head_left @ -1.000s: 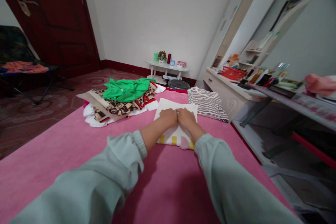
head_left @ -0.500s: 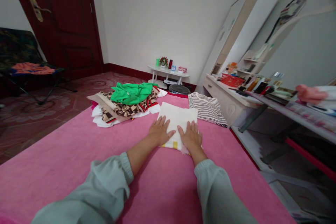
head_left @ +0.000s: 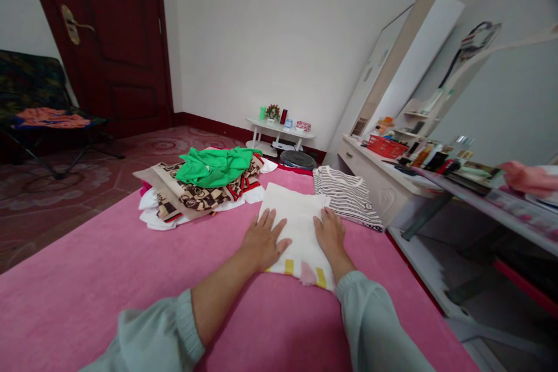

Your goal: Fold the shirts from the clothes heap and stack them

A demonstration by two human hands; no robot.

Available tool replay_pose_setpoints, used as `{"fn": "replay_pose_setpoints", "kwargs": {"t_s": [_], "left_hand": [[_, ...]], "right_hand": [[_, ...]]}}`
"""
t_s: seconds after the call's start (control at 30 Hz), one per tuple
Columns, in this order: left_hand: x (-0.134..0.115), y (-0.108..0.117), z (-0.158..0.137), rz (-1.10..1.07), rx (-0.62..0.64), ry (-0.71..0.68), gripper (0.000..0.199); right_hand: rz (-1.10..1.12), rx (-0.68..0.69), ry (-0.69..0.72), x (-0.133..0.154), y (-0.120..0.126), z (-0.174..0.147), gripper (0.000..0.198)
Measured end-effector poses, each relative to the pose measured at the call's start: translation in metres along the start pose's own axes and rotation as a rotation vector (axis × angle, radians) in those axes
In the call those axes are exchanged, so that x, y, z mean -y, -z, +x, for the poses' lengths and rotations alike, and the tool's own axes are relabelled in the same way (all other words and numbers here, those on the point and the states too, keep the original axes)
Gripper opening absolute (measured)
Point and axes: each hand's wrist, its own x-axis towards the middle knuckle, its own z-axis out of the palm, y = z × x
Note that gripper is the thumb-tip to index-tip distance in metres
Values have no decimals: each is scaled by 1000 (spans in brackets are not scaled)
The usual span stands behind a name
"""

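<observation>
A white folded garment with yellow blocks and a pink tassel patch along its near edge lies on the pink bed cover. My left hand rests flat on its left side, fingers spread. At the right edge, my right hand has its fingers drawn together and bent on the cloth, seemingly pinching that edge; the fingertips are partly hidden. Just beyond it is a folded striped shirt. A loose heap to the left holds a green garment over a brown patterned one.
To the right stands a dressing table bearing a red basket and several bottles. A low white stand is by the far wall. On the left are a folding chair with orange cloth and a dark red door.
My right hand has gone from lying flat with fingers spread to bent fingers at the garment's right edge. More of the yellow blocks and pink patch shows. The camera view has shifted slightly.
</observation>
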Motion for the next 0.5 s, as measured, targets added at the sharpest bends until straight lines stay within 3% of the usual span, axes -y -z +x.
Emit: {"fn": "replay_pose_setpoints", "kwargs": {"t_s": [0.3, 0.5], "left_hand": [[-3, 4, 0, -21, 25, 23, 64], [-9, 27, -6, 47, -176, 307, 62]], "right_hand": [[-111, 56, -98, 8, -1, -5, 43], [-336, 144, -11, 19, 16, 4, 38]]}}
